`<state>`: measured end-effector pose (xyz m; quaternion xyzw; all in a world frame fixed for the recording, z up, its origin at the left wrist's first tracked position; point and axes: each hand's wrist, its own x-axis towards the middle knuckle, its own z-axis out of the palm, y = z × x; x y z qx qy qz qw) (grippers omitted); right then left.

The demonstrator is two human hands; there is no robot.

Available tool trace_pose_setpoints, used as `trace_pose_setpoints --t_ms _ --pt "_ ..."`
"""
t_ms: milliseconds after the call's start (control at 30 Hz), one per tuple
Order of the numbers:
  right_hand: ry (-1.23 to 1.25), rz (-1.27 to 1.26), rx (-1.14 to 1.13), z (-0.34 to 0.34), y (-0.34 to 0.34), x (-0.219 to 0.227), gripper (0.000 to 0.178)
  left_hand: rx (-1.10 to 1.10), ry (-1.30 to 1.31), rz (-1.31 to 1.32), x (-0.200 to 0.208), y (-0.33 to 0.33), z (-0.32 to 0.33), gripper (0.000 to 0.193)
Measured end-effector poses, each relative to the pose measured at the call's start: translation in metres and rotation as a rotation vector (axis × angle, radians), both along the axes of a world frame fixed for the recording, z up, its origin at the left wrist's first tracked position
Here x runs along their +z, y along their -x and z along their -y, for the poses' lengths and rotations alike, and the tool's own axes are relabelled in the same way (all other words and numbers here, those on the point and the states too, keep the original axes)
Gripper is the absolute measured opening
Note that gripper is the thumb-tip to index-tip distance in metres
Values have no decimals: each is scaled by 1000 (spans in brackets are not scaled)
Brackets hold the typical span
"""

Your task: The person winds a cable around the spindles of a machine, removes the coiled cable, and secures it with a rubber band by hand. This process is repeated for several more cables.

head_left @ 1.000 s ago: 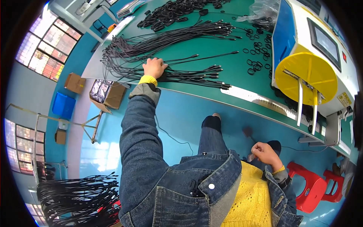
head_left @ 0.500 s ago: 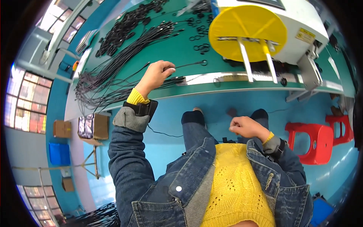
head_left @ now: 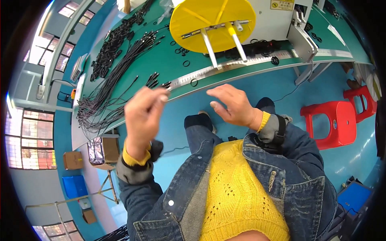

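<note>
**Handling Status**

The left hand (head_left: pixel 142 116) is raised before the near edge of the green table (head_left: pixel 169 66), fingers bent toward the thumb; motion blur hides whether it grips anything. The right hand (head_left: pixel 235 106) is open, thumb apart from the fingers. Black cables (head_left: pixel 124 68) lie bundled on the table, left of the ruler (head_left: pixel 201 73) and yellow disc (head_left: pixel 213 18)

A red stool (head_left: pixel 345 126) stands right; a blue bin (head_left: pixel 74 187), apparently, sits left.
</note>
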<state>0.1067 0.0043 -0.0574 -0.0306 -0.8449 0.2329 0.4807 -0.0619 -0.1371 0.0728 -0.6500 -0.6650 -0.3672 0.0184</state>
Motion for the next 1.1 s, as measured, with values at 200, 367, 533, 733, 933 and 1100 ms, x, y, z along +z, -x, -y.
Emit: trace_pose_setpoints --t_ms 200,367,533,733,933,1100 --pt "-264 -124 -260 -10 -51 39 32 -86 173 243 -13 -56 -6 10" --pt "-379 -260 -337 -37 -95 49 32 -221 386 484 -3 -90 -42 14" --pt "-364 -190 -485 -58 -111 70 25 -292 716 865 24 -98 -74 17" --pt "-389 -196 -550 -106 -70 63 21 -114 254 534 9 -61 -130 14" --pt "34 -240 -511 -139 -14 59 11 -20 -11 720 -21 -24 -164 12" --pt "163 -241 -596 -147 2 52 16 -47 -92 756 -31 -20 -170 13"
